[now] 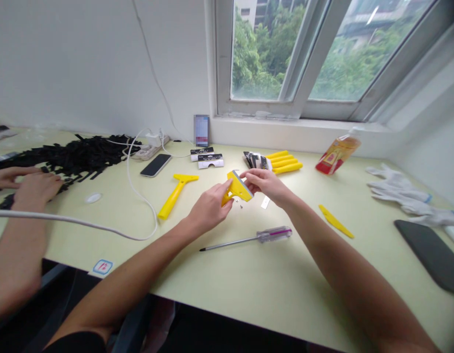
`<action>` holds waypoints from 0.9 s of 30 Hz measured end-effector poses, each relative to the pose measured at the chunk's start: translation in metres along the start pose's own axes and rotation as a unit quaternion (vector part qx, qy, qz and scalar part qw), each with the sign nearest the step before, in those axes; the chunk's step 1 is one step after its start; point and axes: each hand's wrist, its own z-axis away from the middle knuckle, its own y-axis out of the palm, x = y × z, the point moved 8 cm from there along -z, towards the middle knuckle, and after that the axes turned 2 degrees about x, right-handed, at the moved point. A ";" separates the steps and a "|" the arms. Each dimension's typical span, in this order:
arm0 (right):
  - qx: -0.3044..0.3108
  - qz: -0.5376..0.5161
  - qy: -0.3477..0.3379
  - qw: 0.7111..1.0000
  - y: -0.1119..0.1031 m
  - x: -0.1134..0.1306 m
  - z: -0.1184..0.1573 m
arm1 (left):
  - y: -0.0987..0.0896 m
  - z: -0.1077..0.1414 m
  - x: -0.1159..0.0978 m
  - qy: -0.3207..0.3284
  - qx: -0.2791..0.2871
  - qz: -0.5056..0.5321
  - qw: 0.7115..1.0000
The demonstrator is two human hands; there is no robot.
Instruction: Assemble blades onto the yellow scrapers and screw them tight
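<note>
My left hand [209, 206] is closed around a yellow scraper [238, 188], held above the table with its wide head turned up to the right. A thin grey metal blade [243, 184] runs along the head's edge. The bent fingers of my right hand [265, 184] pinch at this edge; their tips are partly hidden. Small screws [241, 206] and a flat white piece [265, 202] lie just beneath. Closer to me is a screwdriver [274, 234] with a clear handle. Another yellow scraper [171, 197] rests at left, and a flat yellow strip [336, 221] at right.
Finished-looking yellow scrapers [287, 162] lie bundled near the window. Behind are small boxes [210, 161] and phones [156, 165]. A soap bottle [337, 153] and gloves [399, 193] sit at right. A white cable [101, 228] crosses the left, by a co-worker's hands [39, 186] and black strips [83, 154].
</note>
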 end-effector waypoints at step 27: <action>-0.061 0.263 -0.175 0.947 0.002 0.048 0.030 | 0.037 0.007 0.016 -0.162 0.110 0.507 0.839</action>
